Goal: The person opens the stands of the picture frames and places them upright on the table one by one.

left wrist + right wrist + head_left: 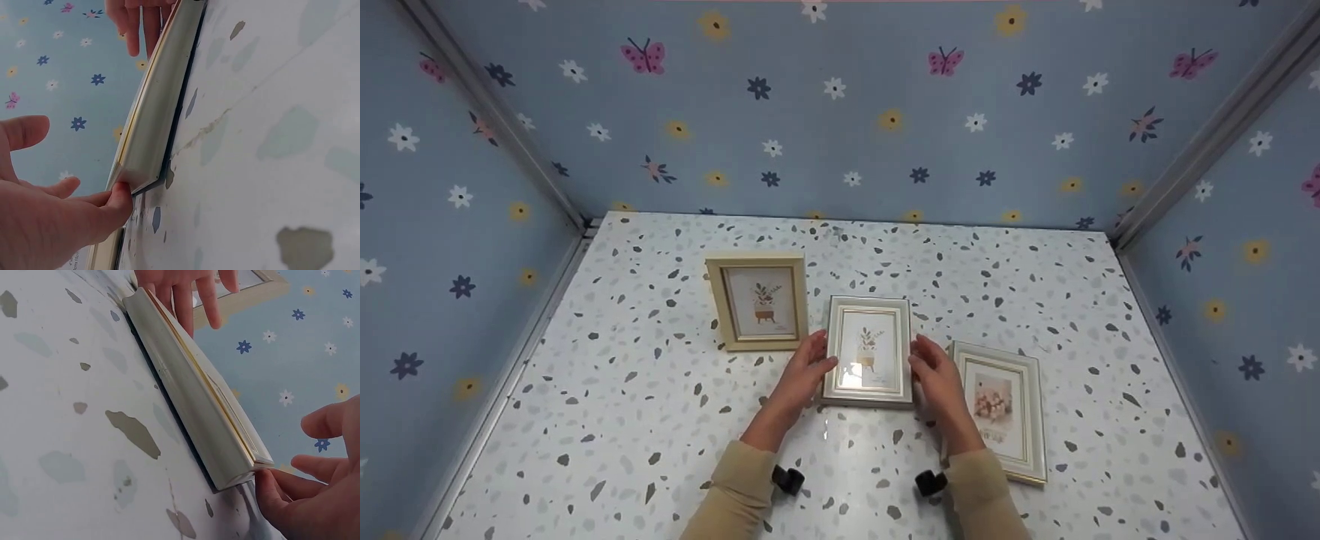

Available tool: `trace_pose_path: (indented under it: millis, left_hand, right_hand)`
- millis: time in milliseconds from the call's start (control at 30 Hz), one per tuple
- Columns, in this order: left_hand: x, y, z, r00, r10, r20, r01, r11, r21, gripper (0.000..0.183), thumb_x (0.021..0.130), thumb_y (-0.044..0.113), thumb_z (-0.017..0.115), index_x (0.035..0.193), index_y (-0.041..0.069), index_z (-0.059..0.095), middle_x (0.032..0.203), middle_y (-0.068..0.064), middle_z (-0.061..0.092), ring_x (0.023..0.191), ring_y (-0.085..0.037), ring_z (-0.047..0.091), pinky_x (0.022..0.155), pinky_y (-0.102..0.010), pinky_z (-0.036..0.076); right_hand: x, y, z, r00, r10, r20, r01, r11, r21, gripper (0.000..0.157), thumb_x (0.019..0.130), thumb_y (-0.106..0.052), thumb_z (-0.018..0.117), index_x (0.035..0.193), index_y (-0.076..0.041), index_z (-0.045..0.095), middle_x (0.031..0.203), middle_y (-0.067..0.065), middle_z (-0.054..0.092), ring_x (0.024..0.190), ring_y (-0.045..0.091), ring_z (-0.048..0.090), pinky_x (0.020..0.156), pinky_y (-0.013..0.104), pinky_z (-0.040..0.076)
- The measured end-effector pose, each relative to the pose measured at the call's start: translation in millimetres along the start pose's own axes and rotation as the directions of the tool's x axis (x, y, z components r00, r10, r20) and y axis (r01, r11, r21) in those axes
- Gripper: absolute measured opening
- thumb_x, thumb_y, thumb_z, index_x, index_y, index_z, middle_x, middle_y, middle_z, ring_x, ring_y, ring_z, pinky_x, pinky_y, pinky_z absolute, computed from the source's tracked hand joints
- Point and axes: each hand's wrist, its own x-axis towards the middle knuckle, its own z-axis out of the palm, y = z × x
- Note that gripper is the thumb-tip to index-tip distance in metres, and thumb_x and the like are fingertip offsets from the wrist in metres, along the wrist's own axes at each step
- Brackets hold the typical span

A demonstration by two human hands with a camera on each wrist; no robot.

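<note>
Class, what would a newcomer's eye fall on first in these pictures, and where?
Probably the silvery potted-plant picture frame, lying face up mid-table between the left hand and right hand, which touch its sides. Next, perhaps, the gold picture frame standing beyond the left hand, and the pink-flower picture frame lying to the right, partly behind the arm. Blue walls with pink butterflies rise around the speckled tabletop.

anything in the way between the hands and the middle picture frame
Nothing visible: the left hand and right hand touch opposite sides of the middle picture frame. The upright pale-gold frame stands to its left and the flower-picture frame lies to its right, neither coming between.
</note>
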Motion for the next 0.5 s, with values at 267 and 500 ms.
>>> trace_pose_path:
  millis: [267,500]
  left_hand:
    - [2.1,-6.5,-2.0,1.000,-0.004,0.014,0.004,0.999,-0.045,0.060,0.101,0.013,0.053,0.154,0.000,0.027,0.157,-0.023,0.031,0.144,-0.036,0.030,0.115,-0.048,0.029]
    - [-1.6,-2.1,-0.8,0.999,0.001,-0.052,-0.003,0.999,-0.039,0.055,0.102,0.012,0.052,0.152,0.002,0.034,0.156,-0.018,0.034,0.146,-0.033,0.028,0.115,-0.047,0.029]
  right_hand:
    - [1.4,-0.6,-0.7,1.000,0.018,0.012,-0.019,0.996,0.084,0.049,0.100,-0.007,0.055,0.147,0.002,0.042,0.144,0.022,0.050,0.131,0.034,0.050,0.104,0.043,0.045]
    - [-1.8,-4.2,0.2,1.000,0.007,-0.015,-0.005,0.988,0.154,0.050,0.099,-0.009,0.058,0.146,0.001,0.044,0.138,0.020,0.056,0.119,0.032,0.059,0.094,0.039,0.052]
